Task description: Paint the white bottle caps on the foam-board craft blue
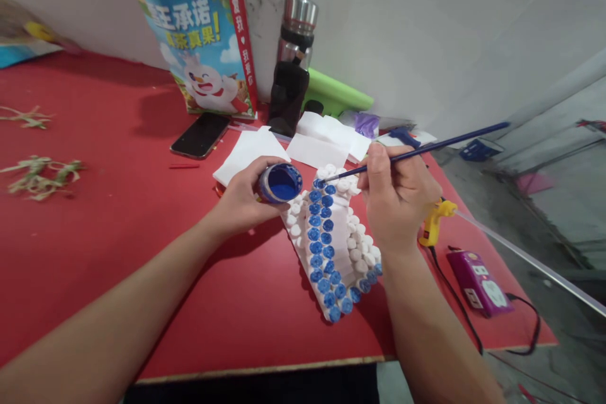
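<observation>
My left hand (243, 199) is wrapped round a small open jar of blue paint (283, 184), its mouth tilted toward me. Between the fingers of my right hand (398, 192) is a thin dark blue paintbrush (440, 144), pointing down and left. The brush tip touches a roll near the top of a craft piece (327, 238) made of many small round paper rolls. Two columns of rolls along its left and some at the lower right are blue; the others are white. A smooth pale strip runs down its middle. My right hand hides part of its right side.
White paper sheets (317, 142) and a black phone (200, 135) lie behind the jar. A steel flask (299, 19) and a printed bag (203, 44) stand by the wall. At right are a yellow glue gun (432, 224) and a purple power block (479, 283) with cords.
</observation>
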Available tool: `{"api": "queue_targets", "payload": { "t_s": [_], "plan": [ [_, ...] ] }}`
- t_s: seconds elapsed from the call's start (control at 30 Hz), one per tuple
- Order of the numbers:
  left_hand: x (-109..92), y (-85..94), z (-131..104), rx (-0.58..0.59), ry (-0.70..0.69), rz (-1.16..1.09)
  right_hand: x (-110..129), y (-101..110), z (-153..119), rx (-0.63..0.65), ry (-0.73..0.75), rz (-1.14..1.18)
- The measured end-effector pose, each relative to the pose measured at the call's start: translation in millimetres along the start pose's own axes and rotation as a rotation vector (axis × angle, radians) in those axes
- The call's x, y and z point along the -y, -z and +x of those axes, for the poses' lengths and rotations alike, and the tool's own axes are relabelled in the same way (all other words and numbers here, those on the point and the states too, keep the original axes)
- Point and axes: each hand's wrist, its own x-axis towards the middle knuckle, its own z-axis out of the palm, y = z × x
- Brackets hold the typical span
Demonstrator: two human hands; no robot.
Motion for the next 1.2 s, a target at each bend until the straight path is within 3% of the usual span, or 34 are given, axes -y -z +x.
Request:
{"api": "queue_targets", "payload": {
  "t_s": [0.3, 0.6, 0.73, 0.93, 1.1, 1.2],
  "plan": [
    [-1.2, 0.4, -0.7, -0.004, 0.024, -0.015, -1.0, -0.2, 1.0, 0.008, -0.058, 0.002],
    [-2.3, 0.7, -1.3, 0.009, 0.043, -0.015, -8.0, 4.3, 6.9, 0.021, -0.218, 0.138],
    [-2.8, 0.4, -1.3, 0.008, 0.054, -0.010, -9.2, 6.1, 4.6, 0.113, -0.169, 0.142],
    [-3.3, -0.7, -0.9, -0.004, 0.053, -0.014, -0.7, 11.6, 0.0, 0.198, 0.058, -0.046],
    [-3.9, 0.0, -0.9, -0.004, 0.044, -0.001, 4.4, 7.3, -0.6, 0.156, 0.176, -0.071],
    [-5.7, 0.3, -0.3, -0.010, 0.042, -0.003, 4.8, 1.9, -3.7, 0.104, 0.103, -0.048]
  ]
}}
